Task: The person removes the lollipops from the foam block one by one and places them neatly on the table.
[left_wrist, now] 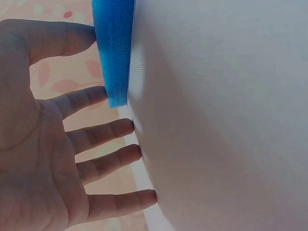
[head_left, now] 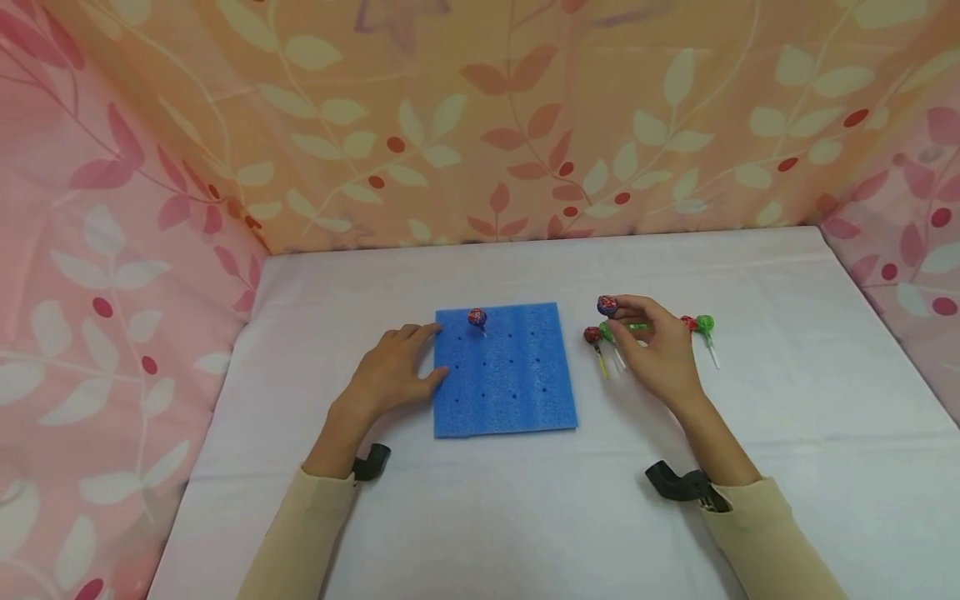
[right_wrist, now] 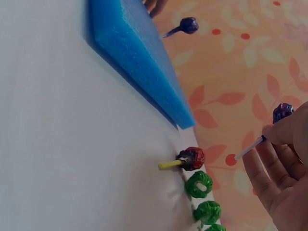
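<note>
A blue foam board (head_left: 498,417) with rows of small holes lies flat on the table. One purple-and-red wrapped lollipop (head_left: 477,317) stands in it near the far left corner, its stick down in the foam. My left hand (head_left: 386,371) is at the board's left side; in the left wrist view its thumb and index finger touch the foam edge, the fingers fairly straight. To the right of the board, my right hand (head_left: 663,350) pinches another purple wrapped lollipop (right_wrist: 283,112) above the table. Its white stick points toward the board in the right wrist view.
Below and beside the right hand lie a dark red lollipop (head_left: 593,335) with a yellow stick and several green ones (right_wrist: 208,212). Farther right are a red lollipop (head_left: 687,322) and a green lollipop (head_left: 705,323). Floral cloth (head_left: 525,125) walls the table's back and sides.
</note>
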`<action>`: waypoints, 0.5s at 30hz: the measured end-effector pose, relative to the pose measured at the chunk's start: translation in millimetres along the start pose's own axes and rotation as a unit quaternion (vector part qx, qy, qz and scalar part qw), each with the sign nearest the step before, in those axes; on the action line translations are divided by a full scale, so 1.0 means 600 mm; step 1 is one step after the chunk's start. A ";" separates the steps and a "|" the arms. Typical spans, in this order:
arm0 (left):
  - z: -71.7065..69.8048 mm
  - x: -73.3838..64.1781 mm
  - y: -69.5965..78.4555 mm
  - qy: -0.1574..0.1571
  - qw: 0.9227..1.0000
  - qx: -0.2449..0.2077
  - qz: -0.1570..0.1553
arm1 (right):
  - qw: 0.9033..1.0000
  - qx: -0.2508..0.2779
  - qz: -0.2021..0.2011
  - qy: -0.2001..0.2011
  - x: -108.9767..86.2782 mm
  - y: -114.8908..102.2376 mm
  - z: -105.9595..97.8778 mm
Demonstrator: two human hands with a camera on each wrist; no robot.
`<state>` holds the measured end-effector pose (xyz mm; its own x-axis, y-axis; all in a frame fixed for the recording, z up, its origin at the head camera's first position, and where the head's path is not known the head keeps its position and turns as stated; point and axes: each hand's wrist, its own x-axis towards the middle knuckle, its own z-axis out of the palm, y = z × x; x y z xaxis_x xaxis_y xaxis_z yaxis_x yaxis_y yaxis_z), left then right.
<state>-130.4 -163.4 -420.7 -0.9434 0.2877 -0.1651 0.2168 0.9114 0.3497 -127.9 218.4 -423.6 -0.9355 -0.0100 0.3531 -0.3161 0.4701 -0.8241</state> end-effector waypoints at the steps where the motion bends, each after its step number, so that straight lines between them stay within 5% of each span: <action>1: 0.000 0.000 0.000 0.000 1.000 0.000 0.000 | 1.000 -0.003 0.000 0.001 0.001 0.001 -0.002; 15: -0.001 -0.003 0.000 0.003 1.000 0.000 0.002 | 0.998 -0.021 0.029 0.048 0.008 0.022 -0.054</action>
<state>-128.7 -163.8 -419.6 -0.9437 0.2900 -0.1590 0.2207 0.9103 0.3502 -131.5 253.0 -418.6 -0.9320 0.1028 0.3476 -0.2527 0.5032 -0.8264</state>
